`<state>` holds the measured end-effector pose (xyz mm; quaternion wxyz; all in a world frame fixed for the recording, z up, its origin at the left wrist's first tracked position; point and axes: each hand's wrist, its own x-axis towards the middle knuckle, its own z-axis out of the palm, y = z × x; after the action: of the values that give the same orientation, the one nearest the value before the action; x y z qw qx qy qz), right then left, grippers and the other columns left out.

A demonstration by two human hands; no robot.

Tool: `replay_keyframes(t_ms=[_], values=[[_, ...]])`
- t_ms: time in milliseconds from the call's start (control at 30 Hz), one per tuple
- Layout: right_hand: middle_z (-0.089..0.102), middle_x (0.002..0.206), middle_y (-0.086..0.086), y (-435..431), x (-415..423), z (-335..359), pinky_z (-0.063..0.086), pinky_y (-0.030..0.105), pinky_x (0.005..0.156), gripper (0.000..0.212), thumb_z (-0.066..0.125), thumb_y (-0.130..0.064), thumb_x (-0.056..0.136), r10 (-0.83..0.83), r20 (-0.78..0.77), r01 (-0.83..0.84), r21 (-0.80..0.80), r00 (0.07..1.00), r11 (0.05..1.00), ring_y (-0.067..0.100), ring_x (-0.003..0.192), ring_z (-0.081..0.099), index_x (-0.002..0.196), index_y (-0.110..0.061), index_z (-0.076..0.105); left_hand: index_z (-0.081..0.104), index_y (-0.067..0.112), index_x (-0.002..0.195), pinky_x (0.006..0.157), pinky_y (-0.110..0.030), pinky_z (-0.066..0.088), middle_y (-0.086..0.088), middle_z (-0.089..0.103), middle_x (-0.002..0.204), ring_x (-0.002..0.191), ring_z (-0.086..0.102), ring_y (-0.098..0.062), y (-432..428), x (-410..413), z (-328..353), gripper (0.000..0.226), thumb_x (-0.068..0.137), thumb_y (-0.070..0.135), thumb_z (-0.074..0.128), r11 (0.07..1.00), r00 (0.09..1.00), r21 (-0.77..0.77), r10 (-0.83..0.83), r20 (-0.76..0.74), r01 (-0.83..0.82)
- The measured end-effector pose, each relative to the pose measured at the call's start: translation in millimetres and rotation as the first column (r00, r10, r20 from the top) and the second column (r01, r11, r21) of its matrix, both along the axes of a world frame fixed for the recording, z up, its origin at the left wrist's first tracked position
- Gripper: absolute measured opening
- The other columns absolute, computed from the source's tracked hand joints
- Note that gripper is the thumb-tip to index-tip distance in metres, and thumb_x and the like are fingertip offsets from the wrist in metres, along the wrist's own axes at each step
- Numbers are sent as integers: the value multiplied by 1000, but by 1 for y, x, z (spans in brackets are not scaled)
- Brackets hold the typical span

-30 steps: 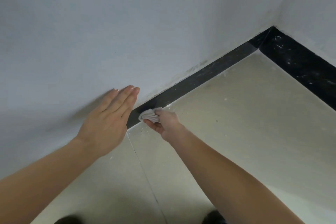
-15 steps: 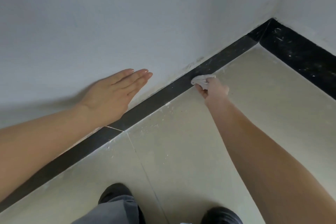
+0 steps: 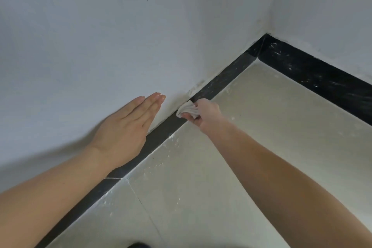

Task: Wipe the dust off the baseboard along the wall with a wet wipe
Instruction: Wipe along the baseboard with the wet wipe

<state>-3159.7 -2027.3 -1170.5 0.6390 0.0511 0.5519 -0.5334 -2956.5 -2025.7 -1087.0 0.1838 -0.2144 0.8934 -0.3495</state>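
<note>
A black baseboard (image 3: 227,78) runs diagonally along the foot of the white wall (image 3: 120,36) toward a corner at the upper right. My right hand (image 3: 205,112) grips a crumpled greyish wet wipe (image 3: 188,109) and presses it against the baseboard. My left hand (image 3: 128,129) lies flat on the wall with straight fingers, just left of the wipe. The baseboard beyond the wipe shows pale dust streaks.
A second black baseboard (image 3: 322,74) with white specks runs along the right wall from the corner. The cream tiled floor (image 3: 251,147) carries white dust near the wall. A dark shoe tip (image 3: 138,245) shows at the bottom edge.
My right hand slid the wipe along the baseboard toward the corner, then came back a little toward my left hand. The camera view shifted, and the shoes dropped mostly out of sight.
</note>
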Motion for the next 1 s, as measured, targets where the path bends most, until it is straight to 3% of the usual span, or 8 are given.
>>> replay_keyframes(t_ms=[100, 233, 400, 567, 733, 833, 900, 1000], values=[[61, 89, 19, -3, -43, 8, 60, 30, 54, 8, 48, 4, 90, -162, -24, 162, -7, 987, 987, 25, 65, 62, 88, 0, 56, -18, -8, 143, 113, -40, -21, -15, -13, 155, 143, -13, -24, -3, -10, -4, 69, 90, 23, 14, 1000, 999, -3, 5, 36, -5], [71, 93, 21, 15, -53, 5, 61, 34, 71, 18, 52, -1, 89, -203, -54, 204, 14, 978, 979, 25, 70, 70, 100, 8, 64, -29, -10, 137, 100, -44, -34, -20, -38, 145, 132, -38, -30, -2, -32, -6, 66, 96, 21, 12, 998, 993, 31, 49, 105, -53], [67, 84, 21, 44, 18, 7, 60, 31, 59, 16, 47, -4, 93, 181, 92, -187, 58, 979, 981, 26, 66, 65, 88, 4, 60, -35, -15, 131, 92, -49, -37, -27, -47, 136, 123, -45, -37, -7, -44, -12, 66, 96, 17, 10, 998, 975, -7, 57, 214, -57], [64, 68, 18, -2, -12, 4, 53, 24, 38, 17, 48, -1, 92, 1, 28, -5, 150, 1000, 989, 20, 36, 61, 76, 1, 52, -38, -15, 129, 93, -48, -38, -27, -49, 135, 123, -46, -35, -7, -41, -9, 63, 92, 16, 3, 999, 976, 28, 9, 218, -16], [46, 83, 7, -20, -62, 3, 58, 30, 67, 24, 45, -4, 93, -91, -199, 98, 25, 976, 995, 17, 64, 52, 72, -16, 38, -7, -14, 143, 112, -42, -25, -26, -17, 153, 142, -20, -34, -16, -41, -19, 63, 90, 14, 13, 995, 994, -26, -99, -50, 98], [44, 81, 3, -8, -80, -4, 57, 22, 56, 19, 44, -3, 94, -324, -159, 318, -66, 933, 946, 14, 67, 52, 80, -15, 42, 22, -10, 142, 119, -36, -7, -19, 16, 154, 143, 10, -25, -25, -53, -17, 63, 85, 17, 25, 997, 991, 36, -64, -116, 69], [46, 81, 2, 3, -83, -12, 57, 22, 57, 17, 45, -4, 93, -367, -159, 365, -42, 916, 930, 14, 68, 54, 81, -15, 45, 26, -10, 141, 119, -35, -4, -18, 21, 153, 143, 14, -23, -29, -59, -16, 63, 84, 15, 27, 995, 992, 80, -59, -115, 68], [52, 77, 7, 19, -57, -20, 55, 28, 61, 21, 46, -4, 91, -173, -176, 195, 119, 969, 974, 23, 73, 58, 72, -13, 49, 10, -10, 144, 116, -40, -12, -19, 4, 156, 146, -1, -25, -27, -62, -13, 60, 87, 7, 3, 997, 998, 36, -65, -20, 66]])
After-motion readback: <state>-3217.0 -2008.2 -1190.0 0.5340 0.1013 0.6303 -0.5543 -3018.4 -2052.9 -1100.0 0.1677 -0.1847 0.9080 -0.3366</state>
